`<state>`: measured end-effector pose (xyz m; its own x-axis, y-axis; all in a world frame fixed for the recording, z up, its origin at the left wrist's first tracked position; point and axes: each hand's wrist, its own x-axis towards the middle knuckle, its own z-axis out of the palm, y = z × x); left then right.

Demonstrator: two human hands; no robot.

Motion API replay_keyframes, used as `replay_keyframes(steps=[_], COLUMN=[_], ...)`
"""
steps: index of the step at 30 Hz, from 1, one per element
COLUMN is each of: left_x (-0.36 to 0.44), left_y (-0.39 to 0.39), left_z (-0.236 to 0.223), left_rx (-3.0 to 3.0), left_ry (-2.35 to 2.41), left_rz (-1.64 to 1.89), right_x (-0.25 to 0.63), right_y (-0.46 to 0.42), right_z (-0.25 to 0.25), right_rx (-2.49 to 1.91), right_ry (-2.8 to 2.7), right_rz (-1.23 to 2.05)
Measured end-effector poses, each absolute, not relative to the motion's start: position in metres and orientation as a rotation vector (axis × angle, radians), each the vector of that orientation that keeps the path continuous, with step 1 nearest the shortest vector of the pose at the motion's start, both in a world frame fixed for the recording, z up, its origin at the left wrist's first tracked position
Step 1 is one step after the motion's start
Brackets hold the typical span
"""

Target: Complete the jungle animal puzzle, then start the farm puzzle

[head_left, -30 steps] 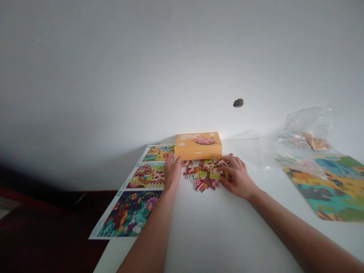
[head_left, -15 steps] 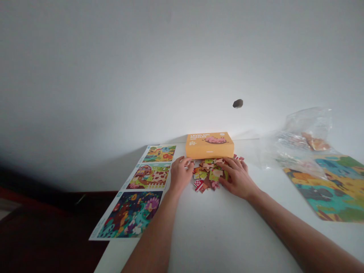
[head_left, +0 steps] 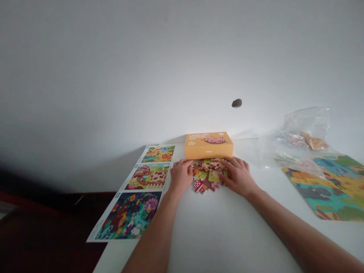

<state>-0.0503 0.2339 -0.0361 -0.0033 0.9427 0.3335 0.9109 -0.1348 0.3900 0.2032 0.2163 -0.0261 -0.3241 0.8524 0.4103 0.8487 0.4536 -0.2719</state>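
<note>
- Box of yellow card has moved right compared with a second ago; it now sits behind the heap, well apart from the picture sheet.
- Left hand has come away from the box's left side to the left edge of the puzzle pieces. Its fingers are loosely bent and part open, with nothing seen held.
- Right hand is at the heap's right edge, fingers bent and loosely parted over the nearest pieces, touching them; no piece is seen gripped.
- Loose pieces seen at the far right of the heap half a second ago no longer show there. Whether they were drawn in or are hidden by the hand, I cannot tell.
- Heaped pieces lie on the table between the hands, just in front of the box, jumbled and overlapping. The two hands now bound the heap from both sides.
- Clear plastic bags and a flat animal picture lie well to the right, away from both hands.
</note>
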Motion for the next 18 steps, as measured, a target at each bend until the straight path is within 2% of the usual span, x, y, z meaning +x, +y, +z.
replay_keyframes(steps=[11,18], left_x=[-0.047,-0.037], left_y=[0.233,0.223], left_z=[-0.037,-0.034], left_rx=[2.220,2.365], left_ry=[1.924,1.694], left_rz=[0.833,0.742], right_x=[0.201,0.198], right_y=[0.215,0.211], right_z=[-0.029,-0.022], right_rx=[-1.412,-1.170], right_ry=[-2.297,-2.432], right_rz=[0.036,0.161])
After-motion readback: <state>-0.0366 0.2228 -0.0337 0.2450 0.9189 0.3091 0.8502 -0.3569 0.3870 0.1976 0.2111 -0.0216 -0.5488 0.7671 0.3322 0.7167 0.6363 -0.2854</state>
